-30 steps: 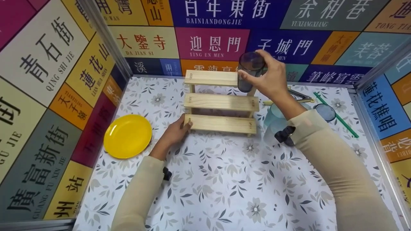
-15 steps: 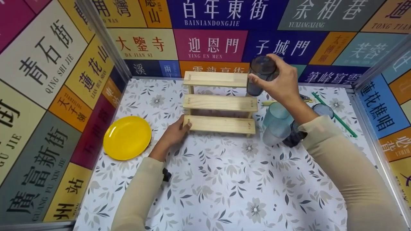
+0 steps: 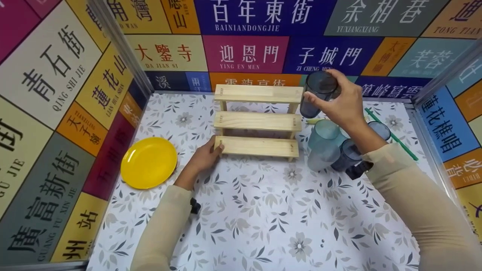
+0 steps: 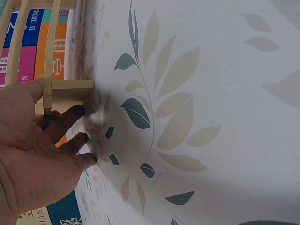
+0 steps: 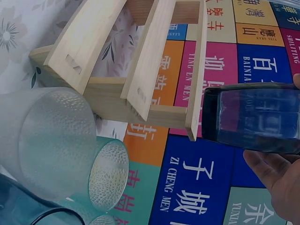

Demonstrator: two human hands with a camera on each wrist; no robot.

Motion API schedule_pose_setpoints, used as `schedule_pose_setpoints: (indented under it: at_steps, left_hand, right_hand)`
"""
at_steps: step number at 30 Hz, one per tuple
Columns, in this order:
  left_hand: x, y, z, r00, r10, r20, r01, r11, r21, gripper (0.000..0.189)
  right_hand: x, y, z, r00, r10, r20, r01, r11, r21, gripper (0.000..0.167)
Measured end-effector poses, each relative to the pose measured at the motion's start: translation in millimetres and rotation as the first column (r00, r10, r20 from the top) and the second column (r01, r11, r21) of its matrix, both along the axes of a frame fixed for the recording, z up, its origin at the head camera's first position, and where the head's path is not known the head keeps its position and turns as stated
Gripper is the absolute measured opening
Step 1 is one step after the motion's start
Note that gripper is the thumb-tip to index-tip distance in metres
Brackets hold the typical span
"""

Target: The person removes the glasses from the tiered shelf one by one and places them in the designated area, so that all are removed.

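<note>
A three-tier wooden shelf rack [image 3: 256, 120] stands at the back of the table. My left hand [image 3: 205, 156] pinches the left end of its lowest board; in the left wrist view the thumb [image 4: 35, 89] presses one face of the board, with fingers behind it. Raised beside the right end of the top board is a dark glass tumbler [image 3: 319, 90], which my right hand [image 3: 344, 101] grips between thumb and fingers. The right wrist view has this tumbler [image 5: 253, 117] side-on, its base close to the top board [image 5: 194, 93]. Part of my right hand is cut off there.
Right of the rack cluster a teal cup [image 3: 325, 130], a frosted clear cup [image 3: 323, 154] and a dark tumbler [image 3: 350, 152]. Another dark cup [image 3: 379, 130] and a green straw [image 3: 408, 148] lie farther right. A yellow plate [image 3: 148, 162] rests at left. Printed walls enclose the table.
My right hand has carried the dark tumbler rightward and slightly down, from in front of the top board's right end to beside it. My left hand keeps its hold on the rack.
</note>
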State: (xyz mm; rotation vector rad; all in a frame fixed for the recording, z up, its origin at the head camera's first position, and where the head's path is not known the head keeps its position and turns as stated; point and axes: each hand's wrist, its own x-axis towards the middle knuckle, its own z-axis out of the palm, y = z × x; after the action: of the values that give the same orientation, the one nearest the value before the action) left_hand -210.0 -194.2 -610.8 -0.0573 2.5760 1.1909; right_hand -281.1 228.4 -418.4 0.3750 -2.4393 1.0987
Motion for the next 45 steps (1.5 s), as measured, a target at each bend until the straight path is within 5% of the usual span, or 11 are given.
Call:
schedule_pose_setpoints:
  at_steps: [15,24,45]
  left_hand:
    - [1.1,0.2,2.1,0.999,-0.024,-0.042,0.023,1.000,-0.014,0.076]
    - [1.6,1.2,2.0,1.000,-0.002,-0.004,0.002,1.000,0.030,0.078]
    - [3.1,0.8,5.4,1.000,-0.001,0.009,0.001,1.000,0.017,0.081]
  right_hand:
    - [12.3,29,-7.6,1.000,-0.025,-0.009,0.025,1.000,-0.006,0.072]
    - [19.5,45,-10.1,0.999,-0.037,0.003,0.037,0.999,-0.019,0.070]
    - [42.1,87,-17.7,0.982,-0.171,0.078,0.171,0.985,0.007,0.081]
